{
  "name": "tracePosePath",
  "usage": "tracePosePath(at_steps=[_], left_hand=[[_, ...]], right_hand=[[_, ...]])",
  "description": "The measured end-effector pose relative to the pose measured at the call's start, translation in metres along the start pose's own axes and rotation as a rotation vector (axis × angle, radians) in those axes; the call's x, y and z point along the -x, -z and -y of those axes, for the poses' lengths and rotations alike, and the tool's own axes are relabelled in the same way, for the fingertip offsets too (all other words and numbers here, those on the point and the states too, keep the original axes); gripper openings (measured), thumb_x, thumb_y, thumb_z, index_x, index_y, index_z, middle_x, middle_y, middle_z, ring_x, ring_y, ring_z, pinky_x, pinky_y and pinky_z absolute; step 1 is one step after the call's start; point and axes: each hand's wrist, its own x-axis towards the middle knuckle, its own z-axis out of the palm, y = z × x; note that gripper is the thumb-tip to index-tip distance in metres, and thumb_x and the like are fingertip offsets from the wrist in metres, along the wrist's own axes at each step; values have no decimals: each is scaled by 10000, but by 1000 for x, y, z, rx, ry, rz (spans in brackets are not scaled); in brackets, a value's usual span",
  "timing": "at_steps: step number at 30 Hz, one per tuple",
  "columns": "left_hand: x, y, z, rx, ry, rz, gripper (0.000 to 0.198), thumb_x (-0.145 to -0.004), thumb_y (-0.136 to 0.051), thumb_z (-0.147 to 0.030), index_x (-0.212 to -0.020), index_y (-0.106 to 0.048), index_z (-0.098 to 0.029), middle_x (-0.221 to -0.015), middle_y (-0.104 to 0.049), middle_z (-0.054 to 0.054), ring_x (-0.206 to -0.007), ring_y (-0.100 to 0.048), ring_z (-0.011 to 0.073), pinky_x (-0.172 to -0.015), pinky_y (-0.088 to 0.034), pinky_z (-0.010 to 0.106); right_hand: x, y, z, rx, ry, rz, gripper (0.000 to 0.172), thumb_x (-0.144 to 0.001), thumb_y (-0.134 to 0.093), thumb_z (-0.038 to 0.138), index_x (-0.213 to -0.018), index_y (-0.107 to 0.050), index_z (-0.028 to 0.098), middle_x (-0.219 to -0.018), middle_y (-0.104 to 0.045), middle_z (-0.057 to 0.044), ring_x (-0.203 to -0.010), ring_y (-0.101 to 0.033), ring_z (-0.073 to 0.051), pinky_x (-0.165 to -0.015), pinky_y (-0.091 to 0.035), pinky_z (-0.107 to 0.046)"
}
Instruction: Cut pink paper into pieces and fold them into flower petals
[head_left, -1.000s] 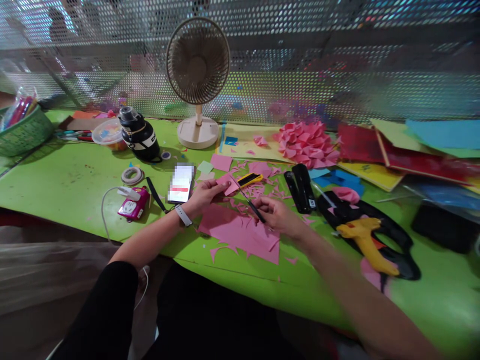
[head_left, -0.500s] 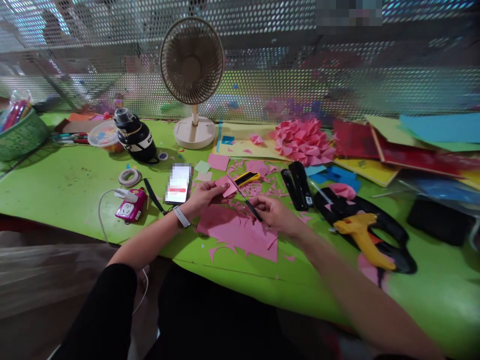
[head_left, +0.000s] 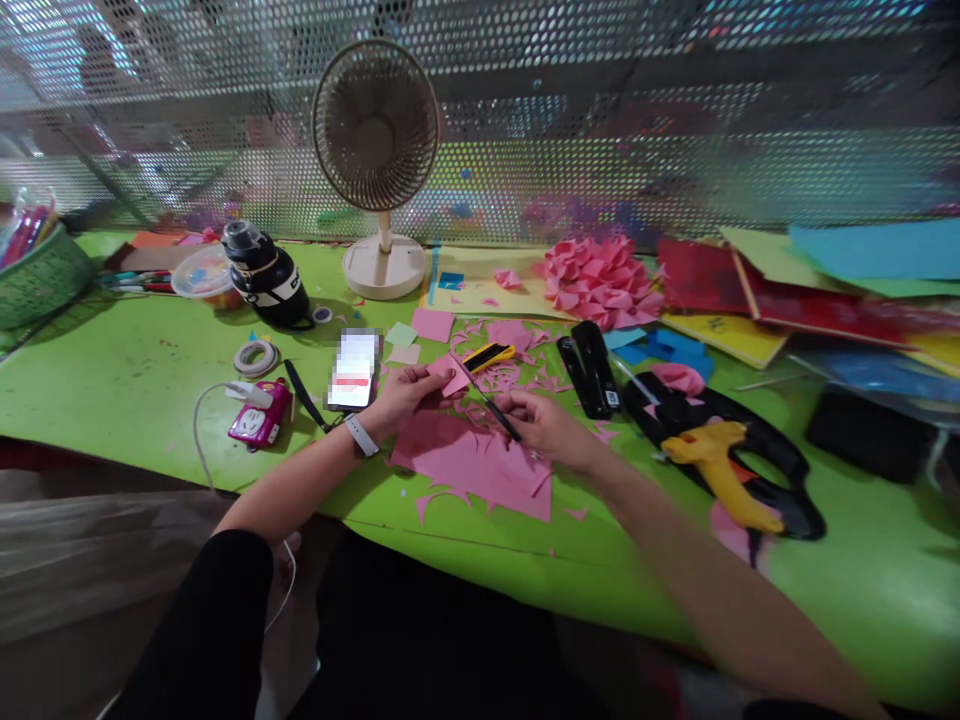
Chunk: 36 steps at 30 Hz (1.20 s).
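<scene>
Between thumb and fingers, my left hand (head_left: 412, 388) pinches a small piece of pink paper (head_left: 450, 374). My right hand (head_left: 536, 420) is closed around the handles of black-handled scissors (head_left: 495, 408), whose blades reach up and left to the edge of that piece. Below both hands lies a larger pink sheet (head_left: 457, 462) with offcuts on and around it. A yellow and black utility knife (head_left: 487, 357) rests just beyond the blades, among pink paper scraps (head_left: 525, 375). Part of the scissor handles is hidden by my right fingers.
A phone (head_left: 355, 368), a pink power adapter (head_left: 260, 415) and a black bottle (head_left: 264, 275) stand left. Behind is a fan (head_left: 382, 265). To the right are a black stapler (head_left: 590, 370), a yellow glue gun (head_left: 720, 470) and a heap of folded pink pieces (head_left: 600, 280).
The whole view has shifted slightly, with things appearing a little further left. Both hands keep their grips, and the scissors stay at the pink piece's edge.
</scene>
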Motion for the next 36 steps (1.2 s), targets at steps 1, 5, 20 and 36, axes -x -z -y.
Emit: tracePosePath(at_steps=[1,5,20,36], left_hand=[[0,0,0,-2,1,-5,418,-596,-903,-381,-779,-643,-109,-720,-694,18,-711,-703,121,-617,-535,196],[-1,2,1,-19,7,-12,388,-630,-888,-372,-775,-643,-108,-712,-690,18,-693,-695,112,-620,-537,198],[-4,9,-8,-226,-83,-55,279,-733,-807,-332,-817,-638,-126,-659,-636,-13,-551,-575,76,-553,-470,201],[-10,16,-6,-945,-582,-115,378,-847,-673,-266,-1217,-665,-188,-1256,-577,133,-1031,-611,193,-798,-516,271]], right_hand=[[0,0,0,3,-1,1,570,-631,-744,719,-758,-563,194,-609,-607,3,-536,-551,-128,-492,-388,-260],[1,-1,2,8,-18,0,562,-639,-739,715,-762,-561,197,-602,-601,8,-524,-544,-123,-462,-356,-248],[-4,19,-3,58,-27,-137,527,-666,-736,684,-830,-602,202,-643,-660,-19,-420,-446,-104,-411,-352,-265],[-23,43,-13,959,-117,-509,310,-813,-651,464,-963,-734,206,-871,-764,-109,-800,-688,-278,-588,-400,-315]])
